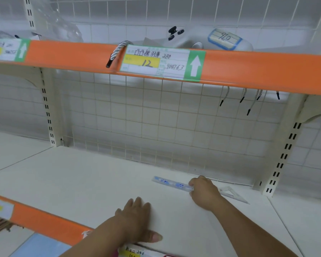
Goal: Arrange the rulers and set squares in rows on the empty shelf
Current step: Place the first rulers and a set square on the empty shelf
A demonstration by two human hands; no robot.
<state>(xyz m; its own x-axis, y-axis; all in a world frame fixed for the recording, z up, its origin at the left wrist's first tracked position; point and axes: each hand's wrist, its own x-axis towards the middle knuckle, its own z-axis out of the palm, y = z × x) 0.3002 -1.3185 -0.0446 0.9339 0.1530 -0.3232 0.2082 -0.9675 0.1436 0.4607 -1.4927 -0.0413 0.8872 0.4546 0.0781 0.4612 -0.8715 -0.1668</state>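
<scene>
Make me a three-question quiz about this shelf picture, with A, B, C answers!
1. Where is the set square?
A. hanging on the wire grid
B. just right of the right hand
C. on the floor

2. What colour is the edge strip?
A. orange
B. purple
C. black

3. What is the left hand doing?
A. waving
B. lying flat on the shelf
C. pointing up

Answers: 1 B, it lies beyond the hand holding the ruler; 2 A, the strip is plainly orange; 3 B, its fingers are straight on the white board.

shelf [100, 182]: smooth matt cream, looks like painted metal
ruler [171, 183]: clear glossy plastic, blue print
set square [232, 193]: clear plastic
price label [156, 61]: paper
</scene>
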